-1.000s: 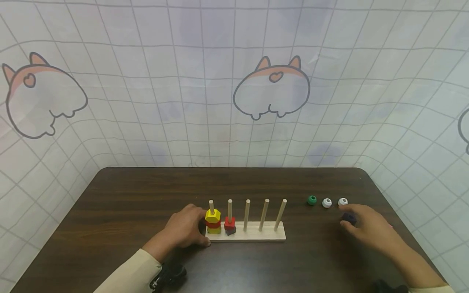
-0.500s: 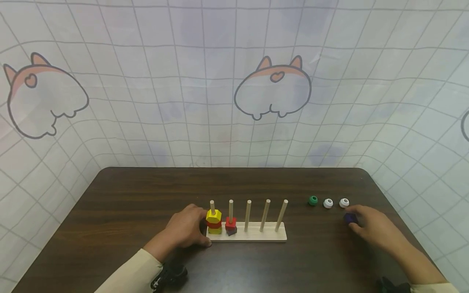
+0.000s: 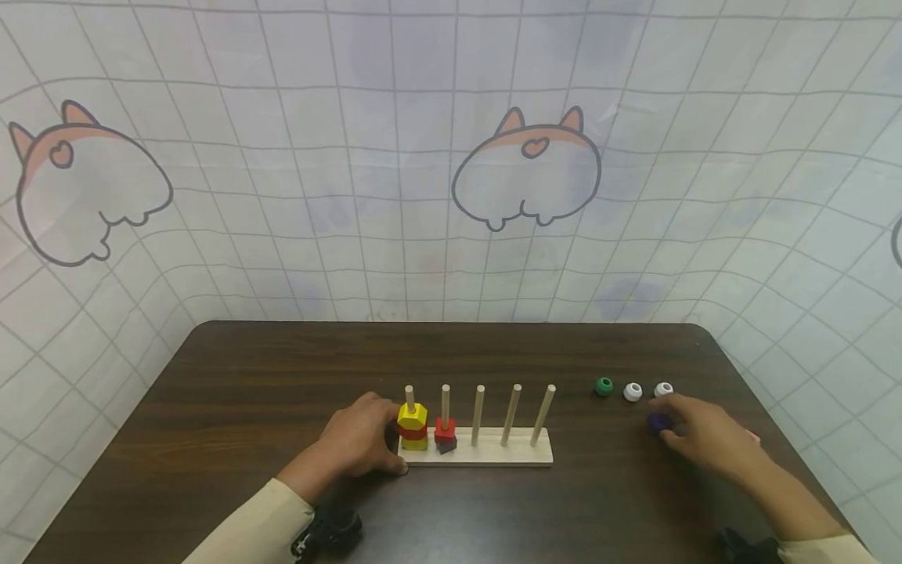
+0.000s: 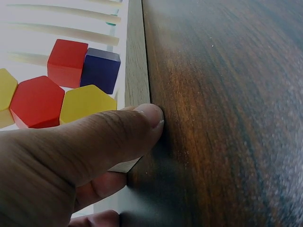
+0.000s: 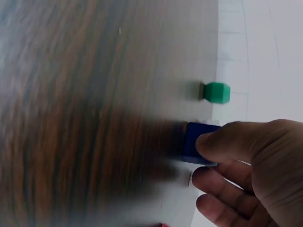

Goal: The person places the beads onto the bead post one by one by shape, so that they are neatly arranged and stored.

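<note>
My left hand (image 3: 358,440) grips the left end of a wooden peg board (image 3: 493,456), its thumb along the front edge. On the first peg, yellow and red hexagonal beads (image 4: 38,101) are stacked. The second peg carries a red cube bead (image 4: 67,63) above a dark blue cube bead (image 4: 101,70). Three other pegs stand bare. Over at the right, my right hand (image 3: 712,439) pinches a dark blue cube bead (image 5: 194,139) between thumb and fingers, low over the table. Part of that bead is hidden by the thumb.
A green bead (image 3: 604,386) and two white beads, a left one (image 3: 633,392) and a right one (image 3: 663,388), sit in a row behind my right hand. A pinkish-red piece (image 3: 754,437) shows partly past that hand. The dark wood table (image 3: 282,352) meets a patterned cloth backdrop (image 3: 352,196).
My right hand shifts a little right, then back left with the dark blue cube bead. The left hand and peg board stay in place.
</note>
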The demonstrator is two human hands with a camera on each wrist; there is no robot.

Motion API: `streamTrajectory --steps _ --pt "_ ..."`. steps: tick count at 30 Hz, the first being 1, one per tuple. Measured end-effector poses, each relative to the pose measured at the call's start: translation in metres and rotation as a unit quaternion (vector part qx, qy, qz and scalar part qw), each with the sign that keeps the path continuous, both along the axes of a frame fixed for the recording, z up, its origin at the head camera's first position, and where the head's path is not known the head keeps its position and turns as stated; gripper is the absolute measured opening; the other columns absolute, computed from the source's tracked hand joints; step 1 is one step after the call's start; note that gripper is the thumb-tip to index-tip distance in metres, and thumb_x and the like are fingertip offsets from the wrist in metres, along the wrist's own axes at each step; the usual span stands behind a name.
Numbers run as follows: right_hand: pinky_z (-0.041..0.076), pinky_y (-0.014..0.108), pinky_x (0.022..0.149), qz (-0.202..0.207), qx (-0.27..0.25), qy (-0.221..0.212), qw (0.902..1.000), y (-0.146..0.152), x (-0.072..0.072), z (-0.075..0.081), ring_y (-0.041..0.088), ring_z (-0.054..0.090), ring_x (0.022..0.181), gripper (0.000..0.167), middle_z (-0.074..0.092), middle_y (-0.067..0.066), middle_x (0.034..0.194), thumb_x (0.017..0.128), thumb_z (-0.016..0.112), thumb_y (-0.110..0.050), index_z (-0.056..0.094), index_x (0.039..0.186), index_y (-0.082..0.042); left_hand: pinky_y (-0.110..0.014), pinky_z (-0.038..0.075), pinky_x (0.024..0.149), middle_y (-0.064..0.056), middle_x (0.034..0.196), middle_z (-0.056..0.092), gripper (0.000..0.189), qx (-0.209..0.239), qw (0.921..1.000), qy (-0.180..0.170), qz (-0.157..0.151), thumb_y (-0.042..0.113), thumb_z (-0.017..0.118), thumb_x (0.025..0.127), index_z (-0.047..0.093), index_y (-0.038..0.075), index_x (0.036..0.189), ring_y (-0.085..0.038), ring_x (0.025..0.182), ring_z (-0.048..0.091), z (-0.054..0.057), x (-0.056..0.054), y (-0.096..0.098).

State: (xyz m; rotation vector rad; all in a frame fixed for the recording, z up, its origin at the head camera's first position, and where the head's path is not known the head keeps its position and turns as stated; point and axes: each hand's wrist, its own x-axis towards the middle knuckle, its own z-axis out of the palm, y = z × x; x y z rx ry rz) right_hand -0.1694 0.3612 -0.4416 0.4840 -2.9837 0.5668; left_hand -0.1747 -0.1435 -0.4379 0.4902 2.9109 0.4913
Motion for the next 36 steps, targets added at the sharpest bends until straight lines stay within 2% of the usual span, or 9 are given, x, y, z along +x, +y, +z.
streamTrajectory --steps 7,14,21,28,36 --pt "0.054 0.058 0.081 0.018 0.013 0.011 0.9997 -0.021 -0.001 0.000 0.038 0.070 0.098 0.031 0.073 0.007 0.105 0.082 0.084 -0.014 0.070 0.109 -0.011 -0.055 0.053 0.083 0.004 0.103 0.067 0.058 0.000 1.0000 -0.001 0.000 0.039 0.098 0.059 0.074 0.018 0.108 -0.023 0.110 0.058 0.000 0.001 0.000" --pt "0.056 0.051 0.078 0.041 0.011 0.037 0.9984 -0.044 -0.001 0.007 0.028 0.072 0.092 0.022 0.074 -0.003 0.098 0.083 0.085 -0.018 0.070 0.100 -0.018 -0.057 0.053 0.084 0.004 0.106 0.068 0.059 0.000 1.0000 -0.001 0.000 0.039 0.098 0.060 0.074 0.019 0.109 -0.024 0.112 0.058 0.001 0.002 0.001" --pt "0.057 0.050 0.078 0.058 0.006 0.056 0.9967 -0.061 -0.001 0.020 0.028 0.072 0.094 0.021 0.074 0.000 0.102 0.084 0.084 -0.018 0.073 0.101 -0.017 -0.057 0.053 0.085 0.003 0.107 0.068 0.061 0.002 1.0000 -0.007 0.002 0.039 0.098 0.060 0.074 0.018 0.112 -0.024 0.112 0.058 0.000 0.002 0.001" --pt "0.058 0.044 0.077 0.072 -0.005 0.084 0.9938 -0.074 0.002 0.037 0.023 0.072 0.092 0.022 0.075 0.001 0.104 0.083 0.085 -0.014 0.074 0.102 -0.016 -0.058 0.053 0.084 0.003 0.108 0.069 0.061 0.000 1.0000 -0.003 0.000 0.039 0.098 0.060 0.073 0.017 0.112 -0.024 0.113 0.058 0.001 0.002 0.001" --pt "0.057 0.043 0.077 0.074 -0.014 0.087 0.9933 -0.084 0.005 0.058 0.022 0.069 0.091 0.031 0.073 0.000 0.109 0.085 0.084 -0.017 0.072 0.113 -0.013 -0.057 0.053 0.084 0.003 0.107 0.068 0.061 -0.001 1.0000 -0.004 0.000 0.039 0.098 0.060 0.073 0.018 0.111 -0.024 0.113 0.058 0.002 0.002 0.001"
